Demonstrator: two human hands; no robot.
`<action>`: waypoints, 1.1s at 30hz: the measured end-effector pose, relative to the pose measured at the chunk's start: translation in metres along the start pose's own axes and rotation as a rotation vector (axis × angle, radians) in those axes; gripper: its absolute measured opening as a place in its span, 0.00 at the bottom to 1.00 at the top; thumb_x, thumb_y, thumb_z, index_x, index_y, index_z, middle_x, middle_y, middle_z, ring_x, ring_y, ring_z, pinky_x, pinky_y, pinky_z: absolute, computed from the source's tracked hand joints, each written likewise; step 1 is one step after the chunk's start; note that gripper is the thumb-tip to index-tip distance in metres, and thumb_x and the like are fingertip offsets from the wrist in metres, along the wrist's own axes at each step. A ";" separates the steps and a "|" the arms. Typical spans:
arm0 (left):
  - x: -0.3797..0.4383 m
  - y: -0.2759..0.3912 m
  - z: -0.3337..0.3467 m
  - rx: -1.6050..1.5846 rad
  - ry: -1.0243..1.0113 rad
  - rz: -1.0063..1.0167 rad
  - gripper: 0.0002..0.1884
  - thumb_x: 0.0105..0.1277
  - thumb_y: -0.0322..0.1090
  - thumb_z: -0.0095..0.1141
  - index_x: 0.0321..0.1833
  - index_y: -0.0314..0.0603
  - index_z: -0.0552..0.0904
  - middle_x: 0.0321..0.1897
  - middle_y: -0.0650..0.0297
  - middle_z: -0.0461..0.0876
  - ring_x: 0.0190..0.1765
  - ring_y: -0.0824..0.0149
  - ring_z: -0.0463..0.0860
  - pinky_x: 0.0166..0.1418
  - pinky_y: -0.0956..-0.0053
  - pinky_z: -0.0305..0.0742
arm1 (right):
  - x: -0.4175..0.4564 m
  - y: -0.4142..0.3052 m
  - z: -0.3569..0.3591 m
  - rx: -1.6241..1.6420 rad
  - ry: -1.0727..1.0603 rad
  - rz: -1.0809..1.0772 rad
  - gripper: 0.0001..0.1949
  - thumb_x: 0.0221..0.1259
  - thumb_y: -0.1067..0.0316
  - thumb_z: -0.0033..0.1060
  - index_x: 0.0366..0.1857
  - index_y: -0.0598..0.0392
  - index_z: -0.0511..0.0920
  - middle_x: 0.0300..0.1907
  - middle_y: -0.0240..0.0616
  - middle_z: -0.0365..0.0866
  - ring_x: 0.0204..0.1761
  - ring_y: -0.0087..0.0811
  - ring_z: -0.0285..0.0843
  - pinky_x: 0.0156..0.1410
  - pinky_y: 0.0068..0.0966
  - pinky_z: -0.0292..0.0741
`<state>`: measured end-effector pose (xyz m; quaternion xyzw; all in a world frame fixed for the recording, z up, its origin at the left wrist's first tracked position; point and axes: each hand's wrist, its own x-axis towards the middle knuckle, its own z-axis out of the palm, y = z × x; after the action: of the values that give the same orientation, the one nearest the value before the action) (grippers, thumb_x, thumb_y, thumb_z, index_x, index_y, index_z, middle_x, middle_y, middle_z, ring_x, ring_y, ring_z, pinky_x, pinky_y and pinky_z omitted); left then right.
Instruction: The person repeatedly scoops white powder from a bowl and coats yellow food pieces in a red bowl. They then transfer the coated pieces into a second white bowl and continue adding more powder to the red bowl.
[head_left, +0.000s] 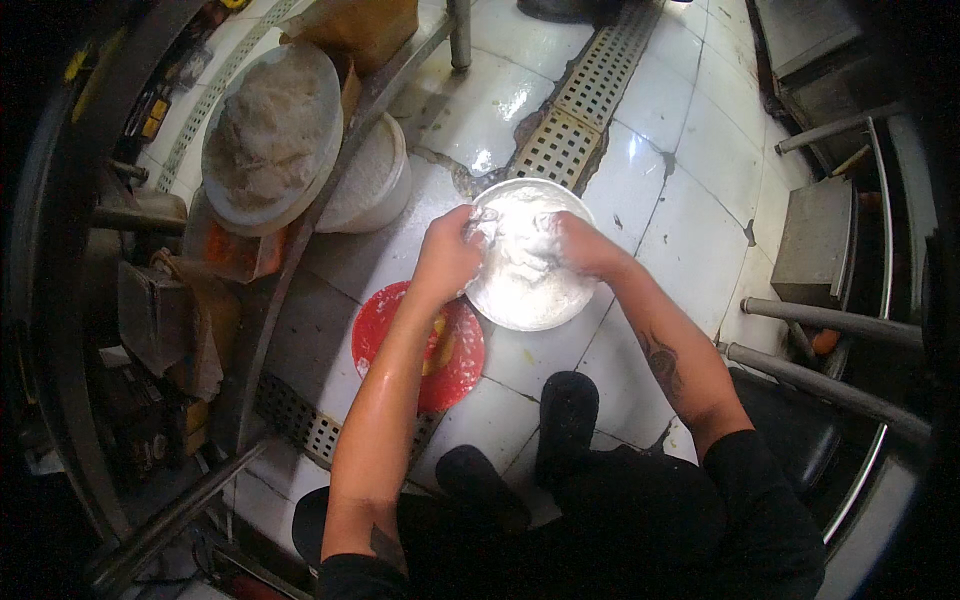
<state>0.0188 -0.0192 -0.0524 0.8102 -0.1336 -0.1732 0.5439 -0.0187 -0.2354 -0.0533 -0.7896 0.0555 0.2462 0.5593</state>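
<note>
A round white bowl (536, 322) filled with white flour-like powder (525, 277) is in front of me, over the tiled floor. My left hand (452, 251) is at its left rim, fingers curled and coated with the powder. My right hand (581, 244) reaches over the right rim, with its fingers in the powder and blurred. Whether either hand grips something in the powder cannot be told. Below and left of the bowl, partly behind my left forearm, lies a red round basin (461, 360) with white smears and something yellowish in it.
At the left, a round tub (330, 180) of pale, dough-like material stands by a metal frame. A white bucket (390, 195) with white contents is beside it. A perforated drain cover (559, 146) crosses the floor. Metal tubes (832, 319) stick out at the right.
</note>
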 end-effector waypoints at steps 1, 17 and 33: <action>0.002 -0.005 0.003 -0.104 -0.010 -0.029 0.13 0.62 0.21 0.50 0.50 0.31 0.78 0.37 0.58 0.83 0.39 0.69 0.81 0.47 0.75 0.74 | 0.003 0.000 -0.008 0.185 -0.067 -0.005 0.18 0.54 0.69 0.63 0.49 0.65 0.76 0.45 0.43 0.81 0.45 0.32 0.80 0.52 0.29 0.76; -0.035 0.018 0.015 0.063 0.250 -0.107 0.19 0.56 0.29 0.56 0.51 0.29 0.77 0.47 0.42 0.79 0.52 0.44 0.78 0.59 0.60 0.71 | -0.001 -0.133 -0.020 -0.138 0.088 -0.283 0.15 0.53 0.63 0.65 0.42 0.59 0.81 0.39 0.39 0.86 0.43 0.32 0.82 0.51 0.29 0.74; -0.048 0.000 0.010 0.168 0.210 -0.037 0.18 0.56 0.27 0.55 0.50 0.28 0.77 0.46 0.42 0.78 0.51 0.43 0.77 0.57 0.59 0.71 | 0.163 -0.347 0.114 -1.190 0.452 -1.031 0.17 0.57 0.54 0.53 0.39 0.56 0.83 0.38 0.53 0.83 0.42 0.51 0.81 0.51 0.41 0.76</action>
<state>-0.0289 -0.0081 -0.0493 0.8687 -0.0750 -0.0855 0.4820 0.2121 0.0263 0.1411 -0.9112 -0.3430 -0.2188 0.0651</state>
